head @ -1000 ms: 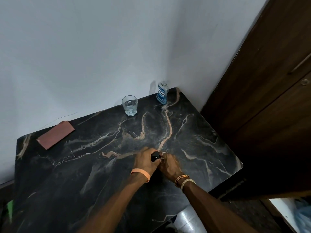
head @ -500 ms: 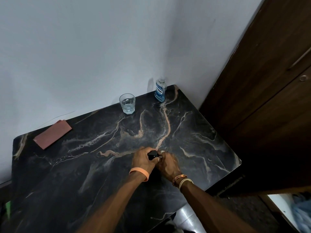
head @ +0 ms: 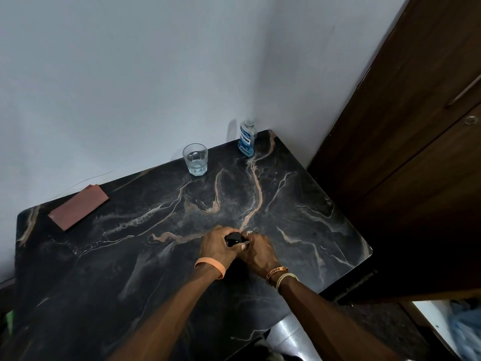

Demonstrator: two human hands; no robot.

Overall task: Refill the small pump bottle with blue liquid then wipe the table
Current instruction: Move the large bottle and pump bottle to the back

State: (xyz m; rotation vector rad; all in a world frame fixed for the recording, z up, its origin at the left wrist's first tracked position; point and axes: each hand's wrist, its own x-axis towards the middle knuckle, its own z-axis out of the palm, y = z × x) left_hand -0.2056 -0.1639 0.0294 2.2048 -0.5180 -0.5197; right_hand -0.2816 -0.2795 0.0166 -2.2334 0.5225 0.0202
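While both hands crowd small pump bottle point(head: 235, 240) mid-desk point(head: 130, 256), step looks like opening pump top. Left hand point(head: 217, 247) grip clamped on black top; right hand point(head: 256, 252) grip clamped on body below. Blue liquid bottle point(head: 247, 138) far corner, uncapped, well apart. Next: free top, fetch blue bottle, pour steady.

Black marble-patterned table point(head: 299, 204) set in a wall corner. On it: a blue-liquid bottle point(head: 247, 139) at the far corner, a glass of water point(head: 195, 159) nearby, and a reddish-brown cloth point(head: 78, 206) at far left.
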